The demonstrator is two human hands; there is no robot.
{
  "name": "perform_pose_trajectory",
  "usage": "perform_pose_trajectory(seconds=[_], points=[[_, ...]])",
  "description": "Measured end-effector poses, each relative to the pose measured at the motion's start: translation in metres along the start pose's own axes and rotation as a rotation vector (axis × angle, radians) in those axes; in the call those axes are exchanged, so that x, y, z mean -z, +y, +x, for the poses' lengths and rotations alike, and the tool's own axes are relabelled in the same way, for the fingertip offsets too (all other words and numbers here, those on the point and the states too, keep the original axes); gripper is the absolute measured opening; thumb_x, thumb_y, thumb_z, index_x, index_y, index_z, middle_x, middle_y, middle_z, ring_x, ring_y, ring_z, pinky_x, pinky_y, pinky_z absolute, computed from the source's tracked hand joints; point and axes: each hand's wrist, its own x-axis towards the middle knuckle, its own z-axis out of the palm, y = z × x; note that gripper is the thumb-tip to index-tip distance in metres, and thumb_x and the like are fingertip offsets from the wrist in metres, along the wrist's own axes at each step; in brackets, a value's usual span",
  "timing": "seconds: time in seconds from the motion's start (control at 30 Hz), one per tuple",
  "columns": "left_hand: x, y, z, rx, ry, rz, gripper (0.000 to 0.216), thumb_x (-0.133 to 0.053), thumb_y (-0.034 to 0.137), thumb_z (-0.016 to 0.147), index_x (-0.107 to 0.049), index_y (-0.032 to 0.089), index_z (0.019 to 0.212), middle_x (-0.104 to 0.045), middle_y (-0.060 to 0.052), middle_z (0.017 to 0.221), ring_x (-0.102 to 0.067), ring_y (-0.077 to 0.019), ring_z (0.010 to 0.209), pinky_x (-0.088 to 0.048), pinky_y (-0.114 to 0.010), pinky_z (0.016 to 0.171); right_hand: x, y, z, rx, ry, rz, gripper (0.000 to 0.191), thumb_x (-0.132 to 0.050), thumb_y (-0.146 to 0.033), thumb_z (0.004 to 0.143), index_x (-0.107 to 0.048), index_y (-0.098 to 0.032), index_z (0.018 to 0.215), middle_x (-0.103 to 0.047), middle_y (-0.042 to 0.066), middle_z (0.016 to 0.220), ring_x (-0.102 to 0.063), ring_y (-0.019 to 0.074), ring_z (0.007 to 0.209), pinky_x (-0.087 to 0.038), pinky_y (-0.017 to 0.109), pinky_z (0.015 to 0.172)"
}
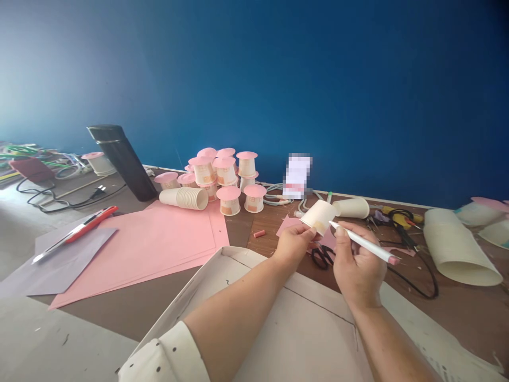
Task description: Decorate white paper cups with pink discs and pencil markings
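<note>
The person holds a tilted paper cup (317, 213) up over the brown tabletop (263, 218), with the left hand (293, 245) grasping it near its lower side, the thumb close to a yellowish patch on the wall. The right hand (360, 262) grasps a white pen (363, 243), fingers wrapped round the barrel, the tip brought to the cup's side; whether it touches the paper is too fine to tell. The work in hand looks like drawing on the cup wall, and it asks for a light touch: a thin cup would likely dent under a hard squeeze, so the left fingers should steady it with gentle, even pressure and stay clear of the patch in case it smears. Short strokes would suit the curve best, with the left fingers rolling the cup a little so that the pen meets the wall squarely instead of skidding off. Resting the side of the right hand against the left would damp any wobble, since the cup has no support below. The group of cups with pink tops (229, 207), which bear brown patches and fine lines, can serve as a guide for spacing and line weight. The black scissors (320, 258) lie just below the hands, so the wrists should be lowered with care.
</note>
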Motion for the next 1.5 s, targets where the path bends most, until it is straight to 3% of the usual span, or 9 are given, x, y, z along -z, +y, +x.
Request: perform_pose_trajectory(seconds=[0.13,0.57,1.1,1.27,1.5], points=[[-0.0008,0.0033,-0.0011,0.023,-0.006,-0.097,0.013,-0.064,0.015,0.083,-0.070,0.011,0.072,-0.069,-0.008,0.076,-0.065,-0.0145,0.076,-0.052,-0.029,0.078,0.0013,-0.0002,0.0009,-0.039,-0.003,-0.029,0.033,-0.055,-0.043,0.092,-0.068,-0.014,0.101,-0.072,0.012,0.092,-0.069,0.0213,0.081,-0.056,0.036,0.076],[-0.0006,0.0028,-0.0035,-0.005,-0.045,0.020,0.012,-0.063,0.018,0.083,-0.072,0.013,0.077,-0.069,-0.005,0.076,-0.063,-0.0127,0.073,-0.051,-0.027,0.076,-0.0019,0.0027,-0.0014,0.064,-0.078,-0.045,0.025,-0.056,-0.038,0.093,-0.069,-0.017,0.098,-0.072,0.009,0.094,-0.068,0.0187,0.085,-0.055,0.032,0.080],[0.0001,-0.0001,-0.0014,-0.025,-0.015,0.081,0.014,-0.064,0.020,0.082,-0.072,0.015,0.073,-0.069,-0.005,0.075,-0.062,-0.0122,0.068,-0.052,-0.027,0.075,-0.0024,-0.0008,-0.0010,0.025,-0.106,-0.046,0.028,-0.055,-0.041,0.092,-0.069,-0.018,0.097,-0.072,0.009,0.094,-0.068,0.0199,0.085,-0.054,0.033,0.079],[0.0003,0.0037,-0.0022,0.020,-0.022,-0.068,0.013,-0.066,0.017,0.083,-0.070,0.011,0.073,-0.069,-0.008,0.077,-0.065,-0.0141,0.073,-0.052,-0.030,0.079,0.0005,-0.0018,0.0005,0.046,-0.040,-0.053,0.029,-0.055,-0.041,0.092,-0.070,-0.016,0.098,-0.072,0.010,0.095,-0.067,0.0204,0.087,-0.053,0.033,0.080],[0.0022,0.0090,-0.0027,0.105,-0.045,-0.305,0.011,-0.061,0.012,0.086,-0.070,0.007,0.083,-0.071,-0.012,0.086,-0.068,-0.0146,0.079,-0.053,-0.028,0.081,0.0032,-0.0034,0.0010,-0.028,-0.024,-0.071,0.034,-0.054,-0.045,0.093,-0.070,-0.015,0.100,-0.072,0.010,0.086,-0.065,0.0185,0.072,-0.052,0.032,0.071]])
